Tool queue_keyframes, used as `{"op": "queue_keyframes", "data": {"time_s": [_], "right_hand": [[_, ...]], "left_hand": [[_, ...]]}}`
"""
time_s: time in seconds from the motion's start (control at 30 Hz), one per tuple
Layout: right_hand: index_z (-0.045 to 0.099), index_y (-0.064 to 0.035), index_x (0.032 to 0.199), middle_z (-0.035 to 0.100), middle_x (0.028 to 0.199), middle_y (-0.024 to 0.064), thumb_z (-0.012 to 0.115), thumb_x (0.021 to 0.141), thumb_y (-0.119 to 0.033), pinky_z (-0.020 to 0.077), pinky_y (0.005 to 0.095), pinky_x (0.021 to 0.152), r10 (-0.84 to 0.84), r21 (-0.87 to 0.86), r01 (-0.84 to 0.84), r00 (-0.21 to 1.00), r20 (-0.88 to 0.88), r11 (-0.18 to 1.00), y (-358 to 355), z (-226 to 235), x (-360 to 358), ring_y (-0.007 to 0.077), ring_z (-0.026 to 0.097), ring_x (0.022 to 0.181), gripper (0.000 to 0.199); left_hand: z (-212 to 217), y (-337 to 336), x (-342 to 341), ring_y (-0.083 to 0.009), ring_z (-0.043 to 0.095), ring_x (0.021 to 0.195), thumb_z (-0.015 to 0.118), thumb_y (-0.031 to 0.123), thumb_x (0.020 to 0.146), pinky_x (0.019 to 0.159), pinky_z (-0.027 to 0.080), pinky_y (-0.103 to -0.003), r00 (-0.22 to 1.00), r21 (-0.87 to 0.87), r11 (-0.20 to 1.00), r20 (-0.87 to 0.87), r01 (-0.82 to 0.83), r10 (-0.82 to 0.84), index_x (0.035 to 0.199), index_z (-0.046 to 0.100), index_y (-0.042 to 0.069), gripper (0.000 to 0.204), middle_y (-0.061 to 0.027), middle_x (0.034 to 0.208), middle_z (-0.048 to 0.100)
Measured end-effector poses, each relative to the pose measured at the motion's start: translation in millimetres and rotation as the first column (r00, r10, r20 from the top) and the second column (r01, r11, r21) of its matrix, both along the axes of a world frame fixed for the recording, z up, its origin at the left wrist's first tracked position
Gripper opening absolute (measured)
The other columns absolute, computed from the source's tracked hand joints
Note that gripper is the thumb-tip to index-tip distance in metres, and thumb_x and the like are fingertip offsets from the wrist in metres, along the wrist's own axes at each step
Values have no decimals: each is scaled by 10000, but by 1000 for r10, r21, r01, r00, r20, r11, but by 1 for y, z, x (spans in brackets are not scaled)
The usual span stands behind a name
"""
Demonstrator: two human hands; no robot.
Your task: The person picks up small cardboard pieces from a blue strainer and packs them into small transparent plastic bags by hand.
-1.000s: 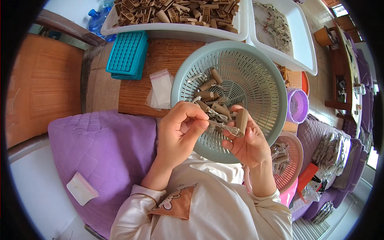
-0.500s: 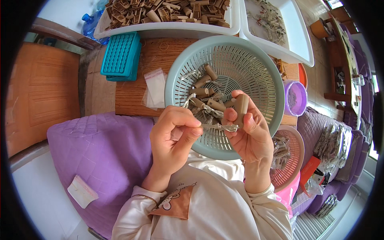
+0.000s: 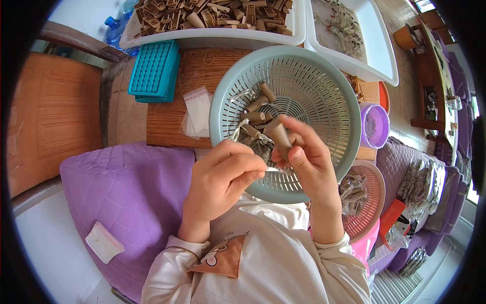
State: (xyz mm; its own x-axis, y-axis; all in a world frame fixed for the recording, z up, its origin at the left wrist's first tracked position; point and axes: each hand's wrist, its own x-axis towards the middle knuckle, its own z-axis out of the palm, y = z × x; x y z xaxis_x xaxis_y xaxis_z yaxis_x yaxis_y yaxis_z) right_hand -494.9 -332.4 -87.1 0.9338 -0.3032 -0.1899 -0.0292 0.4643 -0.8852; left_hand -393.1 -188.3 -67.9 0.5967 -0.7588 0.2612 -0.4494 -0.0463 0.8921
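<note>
My right hand (image 3: 309, 164) holds a small brown tube-shaped piece (image 3: 279, 137) upright between thumb and fingers, over the near rim of a pale green colander basket (image 3: 334, 86). My left hand (image 3: 223, 177) pinches a thin silvery clear wrapper (image 3: 273, 171) that runs across to the right hand. Inside the basket lie several more brown tube pieces (image 3: 255, 109) and crumpled clear wrappers (image 3: 243, 95). Both hands sit close together above my lap.
A white tray of brown pieces (image 3: 212, 12) and a second white tray (image 3: 369, 45) stand at the back. A teal grid block (image 3: 153, 71) and clear bags (image 3: 197, 109) lie on the wooden board. A purple cup (image 3: 374, 124), a pink basket (image 3: 367, 200) and a purple cushion (image 3: 126, 197) surround me.
Both hands have drifted slightly nearer to me and lower against the basket's rim. The left hand has pulled the wrapper away from the brown piece.
</note>
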Motion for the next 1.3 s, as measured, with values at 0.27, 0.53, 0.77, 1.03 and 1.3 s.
{"op": "queue_keyframes", "data": {"time_s": [0.27,0.53,0.77,1.03,1.3], "right_hand": [[516,38,1048,573,876,61,540,834,-42,448,194,580,-71,-64,61,984,-162,996,12,12,2,65,525,668,229],[519,38,1071,582,915,70,538,833,-62,464,207,674,-259,-93,253,964,-56,963,-9,-1,-14,82,544,742,259],[511,35,1072,575,925,66,550,831,-73,458,207,666,-295,-131,286,953,-62,949,-17,-13,-22,82,536,729,267],[509,26,1076,572,927,63,532,833,-43,456,207,667,-300,-105,289,946,-120,952,-18,-19,-21,84,536,735,254],[507,25,1077,573,929,60,522,836,-37,454,208,671,-311,-122,295,939,-145,948,-16,-17,-18,82,538,744,249]], "left_hand": [[-19,-3,0,-190,578,685,686,47,677,553,454,-272,981,-70,979,-33,-193,191,810,578,45,170,-57,770,583],[-63,7,62,-294,585,718,598,160,780,621,465,-341,755,362,672,178,-647,631,830,539,-18,195,-141,781,584],[-146,22,103,-302,568,659,683,251,676,617,439,-361,695,540,504,231,-674,681,768,546,-22,319,-163,702,585],[-127,26,96,-332,575,682,661,166,666,620,443,-397,673,550,495,177,-672,718,743,551,12,204,-153,684,583],[-122,31,87,-341,583,684,589,204,756,607,441,-419,708,580,472,282,-664,648,780,567,35,172,-163,727,608]]}}
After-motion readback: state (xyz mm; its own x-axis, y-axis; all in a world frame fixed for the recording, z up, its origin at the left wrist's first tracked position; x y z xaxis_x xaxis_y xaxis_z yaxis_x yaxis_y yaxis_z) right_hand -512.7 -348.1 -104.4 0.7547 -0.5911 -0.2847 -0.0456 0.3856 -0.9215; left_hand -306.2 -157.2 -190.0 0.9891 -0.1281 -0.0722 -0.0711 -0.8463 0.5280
